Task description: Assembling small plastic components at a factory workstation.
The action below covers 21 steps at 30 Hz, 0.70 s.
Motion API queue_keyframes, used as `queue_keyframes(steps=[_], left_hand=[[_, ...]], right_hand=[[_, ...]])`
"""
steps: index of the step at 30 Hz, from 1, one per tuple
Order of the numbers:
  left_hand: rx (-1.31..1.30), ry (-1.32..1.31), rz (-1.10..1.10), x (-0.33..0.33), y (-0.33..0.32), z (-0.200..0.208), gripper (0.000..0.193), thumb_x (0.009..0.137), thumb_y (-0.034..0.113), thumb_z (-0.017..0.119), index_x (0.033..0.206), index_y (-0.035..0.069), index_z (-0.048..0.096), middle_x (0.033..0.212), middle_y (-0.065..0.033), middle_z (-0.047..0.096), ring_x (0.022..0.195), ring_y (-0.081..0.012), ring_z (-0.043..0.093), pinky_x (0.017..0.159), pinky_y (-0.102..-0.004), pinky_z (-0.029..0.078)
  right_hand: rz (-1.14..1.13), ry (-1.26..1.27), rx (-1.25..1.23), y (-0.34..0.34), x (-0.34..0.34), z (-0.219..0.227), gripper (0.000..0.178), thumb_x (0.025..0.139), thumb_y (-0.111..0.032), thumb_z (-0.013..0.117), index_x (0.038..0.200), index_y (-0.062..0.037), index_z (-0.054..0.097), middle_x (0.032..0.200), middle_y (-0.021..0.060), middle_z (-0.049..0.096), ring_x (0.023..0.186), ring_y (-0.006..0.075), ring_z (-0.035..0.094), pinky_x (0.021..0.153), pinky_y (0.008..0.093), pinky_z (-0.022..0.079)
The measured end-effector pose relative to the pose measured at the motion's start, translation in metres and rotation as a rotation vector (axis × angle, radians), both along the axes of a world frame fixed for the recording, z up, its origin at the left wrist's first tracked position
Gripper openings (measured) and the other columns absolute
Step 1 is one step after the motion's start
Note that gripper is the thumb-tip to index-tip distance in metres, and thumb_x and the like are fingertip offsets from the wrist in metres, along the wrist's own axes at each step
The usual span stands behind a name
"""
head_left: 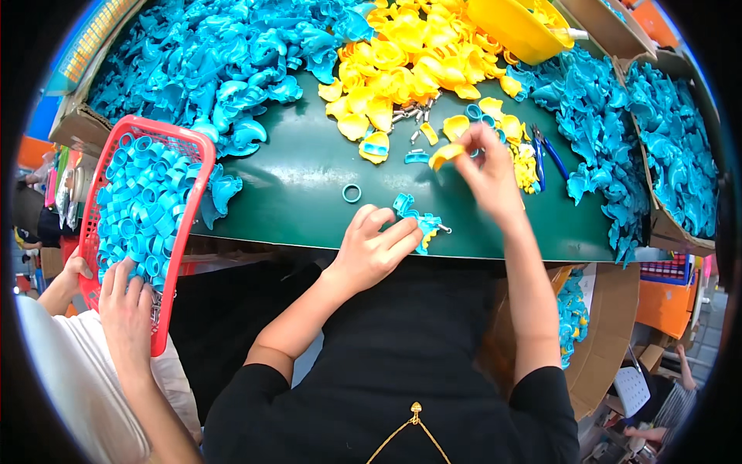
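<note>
Near the front edge of the green table, my left hand (pixel 376 243) is closed on a blue plastic part (pixel 403 205) with a yellow piece. A small metal pin (pixel 444 229) sticks out on its right side. Further right and higher, my right hand (pixel 490 172) pinches a curved yellow plastic piece (pixel 444 157) just above the tabletop. Beside it lie a blue clip-like piece (pixel 416 157), a yellow shell with a blue insert (pixel 375 146) and several metal pins (pixel 414 113). A single blue ring (pixel 352 192) rests left of my hands.
Heaps of blue shells (pixel 232 62) and yellow shells (pixel 410 46) cover the table's back, with a yellow bowl (pixel 510 31) behind. Blue-handled pliers (pixel 550 151) lie right. A co-worker's hands (pixel 124 301) are at a red basket (pixel 205 166) of blue rings. Cardboard boxes (pixel 607 332) stand right.
</note>
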<state>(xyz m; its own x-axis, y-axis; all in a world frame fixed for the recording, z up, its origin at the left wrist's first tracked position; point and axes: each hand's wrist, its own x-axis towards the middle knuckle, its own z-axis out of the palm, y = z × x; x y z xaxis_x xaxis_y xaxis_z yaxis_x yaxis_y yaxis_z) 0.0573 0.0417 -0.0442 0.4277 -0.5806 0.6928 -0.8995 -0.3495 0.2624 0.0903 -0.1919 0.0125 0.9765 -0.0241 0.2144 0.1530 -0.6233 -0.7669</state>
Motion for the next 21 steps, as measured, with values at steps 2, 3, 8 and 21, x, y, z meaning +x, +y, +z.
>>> queue_keyframes(steps=[2,3,8,21], left_hand=[[0.071,0.067,0.069,-0.009,0.002,-0.003,0.035,0.067,0.007,0.075,0.101,0.012,0.071,0.106,0.0011,0.066,0.092,-0.0228,0.052,0.082,-0.0364,0.048],[0.051,0.095,0.044,-0.007,0.002,0.003,0.034,0.068,0.004,0.073,0.102,0.01,0.07,0.104,-0.001,0.066,0.089,-0.0233,0.055,0.08,-0.0366,0.05],[-0.009,0.127,-0.011,-0.004,-0.003,-0.001,0.033,0.07,0.001,0.071,0.102,0.004,0.069,0.102,-0.0057,0.066,0.086,-0.0254,0.06,0.073,-0.0358,0.054],[0.005,0.11,-0.034,-0.004,-0.008,-0.009,0.03,0.072,0.001,0.071,0.102,0.002,0.069,0.101,-0.0067,0.066,0.084,-0.0229,0.061,0.07,-0.033,0.056]], right_hand=[[-0.08,0.075,0.316,0.007,-0.031,-0.022,0.023,0.089,0.002,0.062,0.109,-0.0075,0.062,0.092,-0.0005,0.06,0.084,0.0071,0.057,0.067,0.023,0.046],[-0.092,0.033,0.165,0.01,-0.042,-0.019,0.026,0.087,0.004,0.062,0.11,-0.0075,0.063,0.092,0.0007,0.061,0.082,0.0082,0.058,0.066,0.0233,0.046],[-0.136,-0.114,-0.194,0.015,-0.065,-0.005,0.02,0.08,0.006,0.065,0.097,-0.0044,0.072,0.085,0.0055,0.067,0.069,0.0164,0.061,0.061,0.0262,0.046],[-0.202,-0.063,0.063,0.056,-0.07,-0.032,0.013,0.076,0.0,0.072,0.088,0.0001,0.068,0.077,0.0061,0.065,0.065,0.0135,0.062,0.059,0.0265,0.047]])
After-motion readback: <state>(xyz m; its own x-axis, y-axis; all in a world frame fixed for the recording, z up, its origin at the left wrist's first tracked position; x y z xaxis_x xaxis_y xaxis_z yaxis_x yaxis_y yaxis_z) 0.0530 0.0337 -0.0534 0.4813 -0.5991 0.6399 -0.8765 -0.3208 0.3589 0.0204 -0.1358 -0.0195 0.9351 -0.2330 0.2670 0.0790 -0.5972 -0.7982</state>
